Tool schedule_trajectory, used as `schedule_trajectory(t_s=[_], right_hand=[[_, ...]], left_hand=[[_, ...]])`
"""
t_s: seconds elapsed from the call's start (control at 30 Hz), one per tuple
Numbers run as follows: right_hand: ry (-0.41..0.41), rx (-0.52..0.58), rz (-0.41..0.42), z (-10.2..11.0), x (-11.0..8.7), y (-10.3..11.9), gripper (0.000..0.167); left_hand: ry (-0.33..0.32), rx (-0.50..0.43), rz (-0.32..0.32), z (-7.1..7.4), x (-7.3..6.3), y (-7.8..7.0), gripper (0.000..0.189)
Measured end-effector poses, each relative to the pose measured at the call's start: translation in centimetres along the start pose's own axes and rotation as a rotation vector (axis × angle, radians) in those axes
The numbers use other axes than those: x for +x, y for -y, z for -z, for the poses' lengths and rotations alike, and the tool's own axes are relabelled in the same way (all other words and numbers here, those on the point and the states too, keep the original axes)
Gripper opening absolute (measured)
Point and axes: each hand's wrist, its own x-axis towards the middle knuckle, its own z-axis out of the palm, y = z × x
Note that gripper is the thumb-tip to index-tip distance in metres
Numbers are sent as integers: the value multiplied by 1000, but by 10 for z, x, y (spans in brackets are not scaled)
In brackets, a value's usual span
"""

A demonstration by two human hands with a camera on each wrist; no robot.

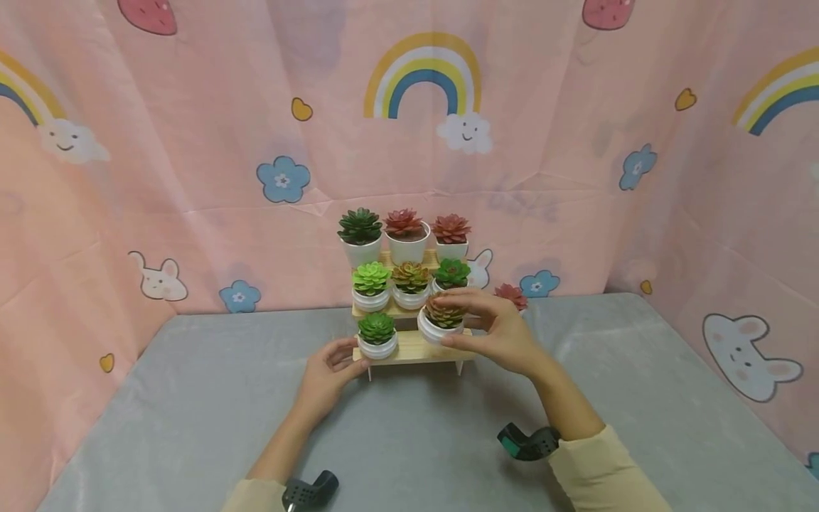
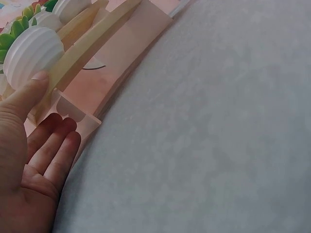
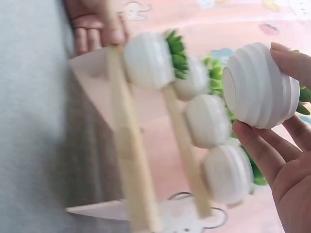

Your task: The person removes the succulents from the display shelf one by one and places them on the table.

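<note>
My right hand [image 1: 502,331] holds a potted succulent [image 1: 441,328] with brownish-green leaves by its ribbed white pot, fingers and thumb on opposite sides. In the right wrist view this pot [image 3: 257,87] is tilted, clear of the bottom step. A three-step wooden plant stand [image 1: 409,352] with clear side supports stands on the table. My left hand [image 1: 326,377] grips the left front corner of its bottom step, thumb on the edge and fingers at the clear support [image 2: 77,114]. Beside that thumb, a green succulent [image 1: 376,334] sits in a ribbed white pot at the step's left end.
The middle step bears a lime succulent [image 1: 371,284], a yellow-brown one [image 1: 410,281] and a green one [image 1: 451,276]. Three larger white pots with dark green and red succulents [image 1: 404,231] line the top. Another red succulent [image 1: 510,296] shows behind my right hand, near the curtain [image 1: 550,213].
</note>
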Motion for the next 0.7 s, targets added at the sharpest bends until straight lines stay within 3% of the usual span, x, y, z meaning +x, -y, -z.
schedule_trajectory(t_s=[0.37, 0.7], right_hand=[[-171, -33, 109, 40, -8, 5, 55], [-398, -52, 44, 65, -14, -2, 55]], left_hand=[[1, 2, -2, 0, 0, 1, 43], [-11, 30, -15, 0, 2, 3, 42]])
